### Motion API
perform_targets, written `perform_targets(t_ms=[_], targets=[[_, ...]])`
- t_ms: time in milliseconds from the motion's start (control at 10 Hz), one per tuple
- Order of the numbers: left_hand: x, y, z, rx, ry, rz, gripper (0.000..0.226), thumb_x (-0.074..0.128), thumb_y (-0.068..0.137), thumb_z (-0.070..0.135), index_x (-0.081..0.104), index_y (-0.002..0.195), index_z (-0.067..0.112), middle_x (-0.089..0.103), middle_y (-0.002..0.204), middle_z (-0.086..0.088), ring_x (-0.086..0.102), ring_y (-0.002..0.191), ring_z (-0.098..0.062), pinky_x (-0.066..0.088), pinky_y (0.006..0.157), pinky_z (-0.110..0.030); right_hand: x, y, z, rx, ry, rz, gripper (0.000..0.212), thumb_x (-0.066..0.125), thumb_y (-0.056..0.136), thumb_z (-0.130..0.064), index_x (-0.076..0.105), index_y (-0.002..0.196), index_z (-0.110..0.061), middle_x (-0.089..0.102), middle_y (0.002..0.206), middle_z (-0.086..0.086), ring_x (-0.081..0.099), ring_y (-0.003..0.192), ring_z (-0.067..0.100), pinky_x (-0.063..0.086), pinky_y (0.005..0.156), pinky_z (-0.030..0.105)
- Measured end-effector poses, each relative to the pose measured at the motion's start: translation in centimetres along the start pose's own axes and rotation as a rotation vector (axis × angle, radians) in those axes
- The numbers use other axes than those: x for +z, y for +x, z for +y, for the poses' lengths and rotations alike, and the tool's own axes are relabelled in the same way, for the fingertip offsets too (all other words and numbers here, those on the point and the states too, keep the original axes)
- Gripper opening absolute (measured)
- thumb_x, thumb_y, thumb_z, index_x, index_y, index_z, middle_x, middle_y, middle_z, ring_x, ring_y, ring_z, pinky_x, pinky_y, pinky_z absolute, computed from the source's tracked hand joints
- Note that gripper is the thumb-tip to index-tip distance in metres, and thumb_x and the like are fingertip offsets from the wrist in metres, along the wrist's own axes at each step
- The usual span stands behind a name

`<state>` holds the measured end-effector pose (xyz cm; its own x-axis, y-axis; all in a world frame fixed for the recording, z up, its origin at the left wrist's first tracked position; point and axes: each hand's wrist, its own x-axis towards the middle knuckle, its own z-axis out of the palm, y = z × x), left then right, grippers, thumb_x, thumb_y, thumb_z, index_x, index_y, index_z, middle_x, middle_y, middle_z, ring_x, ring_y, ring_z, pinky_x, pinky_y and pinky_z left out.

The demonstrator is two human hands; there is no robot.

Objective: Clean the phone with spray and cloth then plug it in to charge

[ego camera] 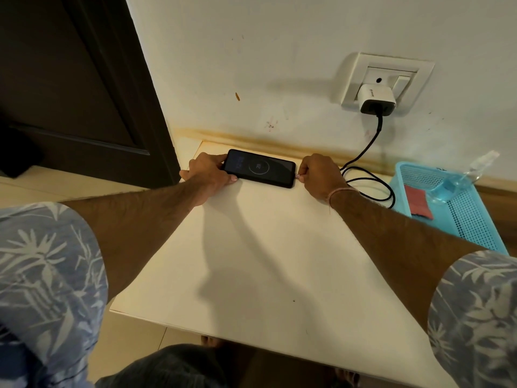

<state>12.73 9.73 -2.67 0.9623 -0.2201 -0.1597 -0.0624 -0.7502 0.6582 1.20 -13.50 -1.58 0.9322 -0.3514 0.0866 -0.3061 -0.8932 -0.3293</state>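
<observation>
Head cam: slim black glossy rectangular phone [260, 168] lies flat, screen up, at far edge of matte cream tabletop [265, 247], close to wall. Screen lit w/ a ring graphic, digits too small to read. Left hand [208, 175] clamped on phone's left short end, fingers over far corner, thumb along near edge. Right hand [321, 176] pinched shut on small plug tip [298, 177] of black rubbery charging cable [372, 186] at phone's right short end; tip touching phone, can't tell if fully seated. Cable loops on table behind right hand, then rises to white boxy plastic charger adapter [376, 101], black at cable end, sat in white wall socket plate [384, 79]. Right of cable: light-blue perforated plastic tray [472, 219] holding flat red cloth [418, 201] and clear spray bottle w/ blue liquid [453, 183], lying tilted, nozzle over tray's far rim. Wall off-white, scuffed, brownish stain along table joint. Dark brown door [70, 88] at left. Blue leaf-print sleeves [50, 275] at both lower corners, thin band on right wrist
</observation>
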Motion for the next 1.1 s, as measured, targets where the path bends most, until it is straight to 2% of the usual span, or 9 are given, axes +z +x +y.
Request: perform_targets(t_ms=[100,300,400,500,600,700,800,900,1100], targets=[[0.0,0.0,0.1,0.003,0.012,0.002,0.055,0.083,0.081,0.036,0.064,0.13,0.051,0.071,0.123,0.005,0.045,0.129,-0.03,0.025,0.114,-0.052,0.0,0.1,0.0,0.006,0.003,0.003,0.005,0.069,0.082,-0.006,0.067,0.081,-0.01,0.066,0.09,0.009,0.06,0.087,0.027,0.048,0.074,0.032],[0.0,-0.1,0.2,0.003,0.05,0.005,0.056,0.081,0.083,0.038,0.06,0.132,0.054,0.068,0.122,0.002,0.045,0.127,-0.031,0.029,0.104,-0.046,-0.2,-0.1,-0.1,0.017,0.021,-0.001,0.002,0.068,0.083,-0.006,0.068,0.084,-0.008,0.065,0.093,0.011,0.061,0.089,0.028,0.049,0.076,0.034],[0.2,-0.3,0.5,0.012,0.094,0.005,0.052,0.077,0.086,0.037,0.06,0.133,0.052,0.063,0.124,-0.001,0.042,0.129,-0.032,0.029,0.101,-0.045,-0.2,-0.4,-0.3,0.023,0.007,-0.007,0.006,0.066,0.084,-0.005,0.067,0.09,-0.006,0.063,0.099,0.014,0.059,0.094,0.031,0.051,0.081,0.039],[0.6,-0.8,0.8,0.048,0.161,0.013,0.044,0.071,0.09,0.034,0.062,0.132,0.044,0.057,0.129,-0.006,0.042,0.129,-0.034,0.029,0.103,-0.047,-0.2,-0.6,-0.8,0.043,-0.024,-0.012,0.012,0.064,0.084,-0.006,0.065,0.096,-0.005,0.061,0.103,0.016,0.057,0.098,0.033,0.05,0.082,0.04],[1.0,-1.7,0.9,0.093,0.267,0.036,0.046,0.064,0.094,0.034,0.054,0.138,0.025,0.049,0.137,-0.012,0.039,0.132,-0.036,0.03,0.107,-0.05,-0.3,-1.1,-1.4,0.079,-0.057,-0.036,0.022,0.063,0.085,-0.01,0.062,0.106,-0.003,0.058,0.111,0.018,0.054,0.105,0.034,0.049,0.085,0.039],[0.9,-2.4,0.8,0.109,0.312,0.025,0.063,0.065,0.095,0.037,0.041,0.15,0.019,0.045,0.146,-0.013,0.036,0.136,-0.036,0.031,0.11,-0.05,-0.6,-1.6,-1.6,0.087,-0.061,-0.063,0.028,0.062,0.085,-0.012,0.06,0.111,-0.003,0.055,0.116,0.018,0.052,0.109,0.035,0.047,0.089,0.041],[0.6,-3.9,1.0,0.119,0.353,-0.041,0.092,0.069,0.094,0.041,0.014,0.162,0.013,0.035,0.158,-0.012,0.029,0.144,-0.036,0.029,0.114,-0.05,-0.9,-2.8,-2.1,0.094,-0.088,-0.129,0.038,0.061,0.088,-0.019,0.055,0.122,-0.005,0.051,0.124,0.017,0.047,0.117,0.033,0.043,0.095,0.039],[0.4,-4.9,1.4,0.131,0.338,-0.104,0.102,0.071,0.092,0.04,0.003,0.163,0.012,0.03,0.163,-0.011,0.026,0.147,-0.036,0.028,0.116,-0.051,-1.1,-3.6,-2.5,0.104,-0.09,-0.182,0.048,0.061,0.089,-0.023,0.048,0.132,-0.005,0.049,0.13,0.017,0.045,0.122,0.033,0.039,0.099,0.038],[-0.3,-7.3,2.2,0.136,0.324,-0.204,0.11,0.077,0.089,0.032,-0.002,0.163,0.012,0.007,0.172,-0.008,0.013,0.155,-0.035,0.023,0.121,-0.052,-2.1,-5.7,-3.5,0.094,-0.065,-0.153,0.06,0.057,0.092,-0.031,0.036,0.141,-0.003,0.041,0.143,0.017,0.04,0.129,0.034,0.036,0.104,0.04]])
